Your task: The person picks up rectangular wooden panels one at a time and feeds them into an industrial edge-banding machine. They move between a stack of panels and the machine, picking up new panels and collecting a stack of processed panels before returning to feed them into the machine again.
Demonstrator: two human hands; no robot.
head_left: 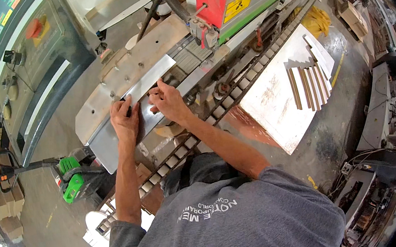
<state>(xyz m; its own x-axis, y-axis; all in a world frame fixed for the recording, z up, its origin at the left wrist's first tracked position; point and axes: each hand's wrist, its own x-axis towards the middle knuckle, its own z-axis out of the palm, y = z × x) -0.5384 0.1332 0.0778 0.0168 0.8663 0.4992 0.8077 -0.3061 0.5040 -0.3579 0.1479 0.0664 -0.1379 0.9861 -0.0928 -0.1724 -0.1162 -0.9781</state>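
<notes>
A pale narrow strip (152,76) lies along the metal infeed table of a machine, beside its long flat guide plate (96,109). My left hand (125,119) is at the near end of the strip, fingers bent and closed, with the fingertips on its edge. To the right, my right hand (168,101) hovers over the table edge. Its index finger points up to the strip's side, and the other fingers curl in toward the thumb. Whether anything sits inside that curl is hidden.
The machine housing has a red end block (211,3) and a green stripe. A chain of pale pads (227,101) runs alongside. Several stacked strips (309,88) lie on a white board (276,108) at right. A control panel (39,59) stands left, near a green-handled pallet jack (71,180).
</notes>
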